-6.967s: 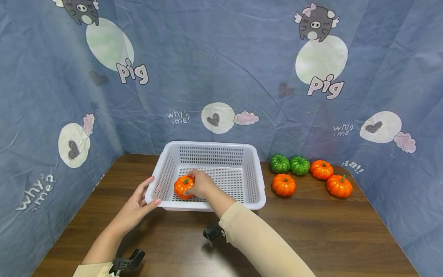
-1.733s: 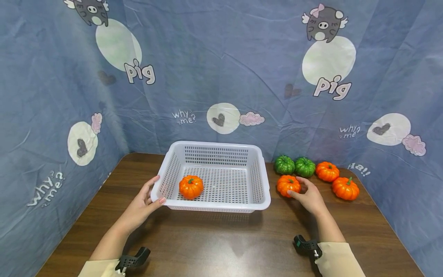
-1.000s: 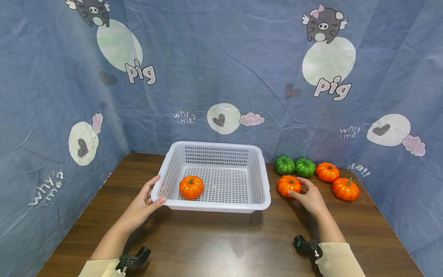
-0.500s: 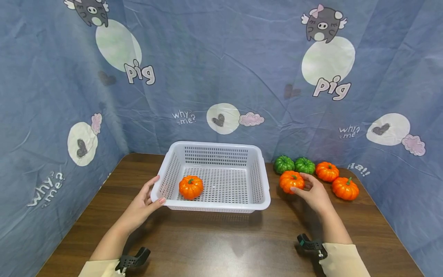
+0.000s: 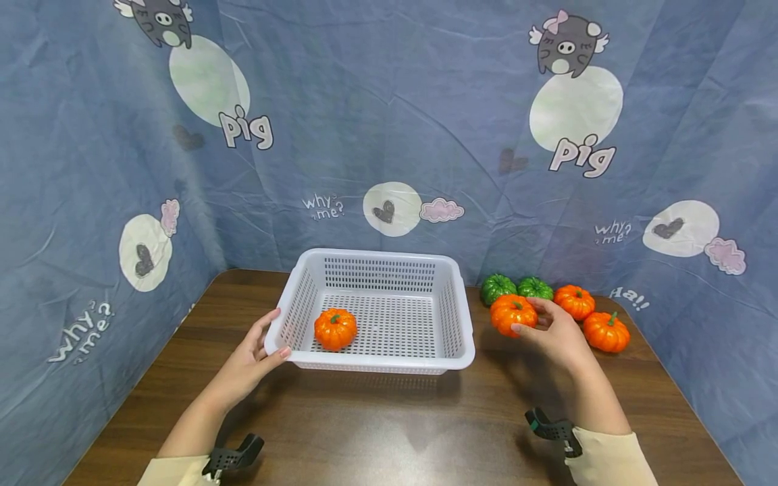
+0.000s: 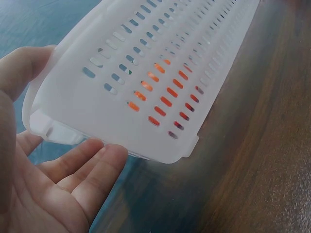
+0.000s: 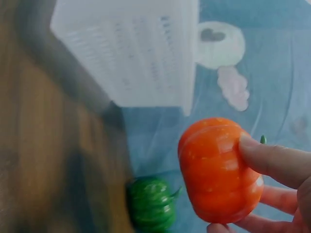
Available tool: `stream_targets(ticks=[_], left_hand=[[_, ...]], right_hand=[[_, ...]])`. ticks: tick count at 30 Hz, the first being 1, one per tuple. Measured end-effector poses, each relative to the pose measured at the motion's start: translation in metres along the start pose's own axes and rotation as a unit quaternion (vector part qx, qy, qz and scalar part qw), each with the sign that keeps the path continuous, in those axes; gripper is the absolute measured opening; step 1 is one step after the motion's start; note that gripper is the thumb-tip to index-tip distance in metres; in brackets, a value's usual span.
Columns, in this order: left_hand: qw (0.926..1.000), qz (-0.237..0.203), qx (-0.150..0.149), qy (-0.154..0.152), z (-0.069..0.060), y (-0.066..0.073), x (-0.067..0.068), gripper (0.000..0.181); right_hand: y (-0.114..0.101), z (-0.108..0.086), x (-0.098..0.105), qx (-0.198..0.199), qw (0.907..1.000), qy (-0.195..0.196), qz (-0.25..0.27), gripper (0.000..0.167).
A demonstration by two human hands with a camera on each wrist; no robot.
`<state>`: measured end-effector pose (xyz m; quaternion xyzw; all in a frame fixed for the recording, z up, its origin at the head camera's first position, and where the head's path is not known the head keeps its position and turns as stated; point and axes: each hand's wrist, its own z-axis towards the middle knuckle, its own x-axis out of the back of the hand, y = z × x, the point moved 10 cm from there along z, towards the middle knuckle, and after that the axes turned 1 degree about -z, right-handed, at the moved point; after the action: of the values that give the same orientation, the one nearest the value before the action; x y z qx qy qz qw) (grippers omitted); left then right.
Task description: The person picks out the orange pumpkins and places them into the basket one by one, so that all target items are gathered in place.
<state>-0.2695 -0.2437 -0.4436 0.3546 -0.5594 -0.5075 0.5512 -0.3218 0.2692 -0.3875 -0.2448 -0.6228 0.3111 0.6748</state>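
Note:
My right hand (image 5: pixel 562 335) pinches an orange pumpkin (image 5: pixel 512 315) above the table, right of the white basket (image 5: pixel 371 363). In the right wrist view, the thumb lies on one side of that pumpkin (image 7: pixel 218 170), with fingers of the hand (image 7: pixel 282 189) on the other. At the basket's near left corner, my left hand (image 5: pixel 238 370) grips the rim. The left wrist view shows the hand (image 6: pixel 63 179) around the corner of the basket (image 6: pixel 87 107). Another orange pumpkin (image 5: pixel 335 329) sits inside the basket at its left.
Two green pumpkins (image 5: pixel 498 287) (image 5: pixel 535 290) stand at the back right of the wooden table (image 5: pixel 377 432). Two more orange pumpkins (image 5: pixel 574 302) (image 5: pixel 606 332) are beyond the right hand. A blue patterned cloth (image 5: pixel 340 135) hangs behind and at the sides.
My right hand has left the basket, taken hold of the orange pumpkin on the right and raised it off the table. The left hand stays on the rim.

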Motion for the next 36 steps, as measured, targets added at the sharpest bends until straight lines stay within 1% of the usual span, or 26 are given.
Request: stream_targets(ticks=[7, 14, 26, 30, 36], left_hand=[[1.0000, -0.001, 0.004, 0.000, 0.000, -0.001, 0.000, 0.082], [1.0000, 0.000, 0.008, 0.003, 0.000, -0.002, 0.001, 0.083], [0.9999, 0.006, 0.009, 0.002, 0.000, -0.002, 0.001, 0.082], [0.9999, 0.008, 0.008, 0.003, 0.000, -0.002, 0.001, 0.082], [0.9999, 0.009, 0.011, 0.003, 0.000, -0.002, 0.001, 0.082]], right_hand=[[-0.019, -0.003, 0.007, 0.010, 0.9997, 0.001, -0.023, 0.077], [-0.035, -0.005, 0.008, 0.002, 0.9994, -0.013, -0.032, 0.079], [-0.064, 0.000, 0.003, -0.001, 0.9988, -0.046, -0.015, 0.083], [-0.073, 0.002, -0.001, -0.005, 0.9983, -0.058, 0.006, 0.081], [-0.091, 0.011, -0.008, 0.008, 0.9969, -0.067, 0.041, 0.075]])
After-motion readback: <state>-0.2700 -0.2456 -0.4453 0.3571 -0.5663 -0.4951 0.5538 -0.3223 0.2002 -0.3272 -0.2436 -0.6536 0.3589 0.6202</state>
